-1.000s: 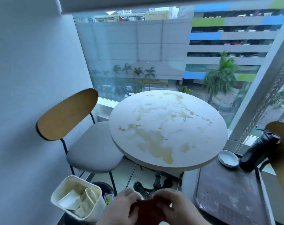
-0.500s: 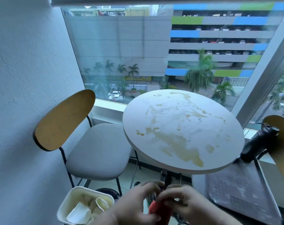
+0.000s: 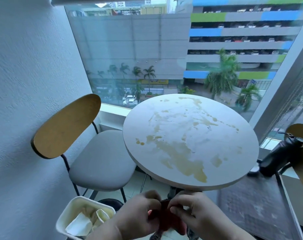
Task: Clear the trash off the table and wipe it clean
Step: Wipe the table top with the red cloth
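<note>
grips: left grip (image 3: 138, 217) and right grip (image 3: 199, 215) both pinch the red cloth (image 3: 166, 220), fingers curled, just below the near edge of the tabletop (image 3: 230, 146).
spill: brown spill (image 3: 183, 156), thickest near you.
tip: spread the cloth flat first, then wipe from the far edge toward you.

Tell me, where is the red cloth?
The red cloth sits bottom centre of the head view, held between the left hand and right hand, just below the near edge of the round table, right of the white bin.
</note>
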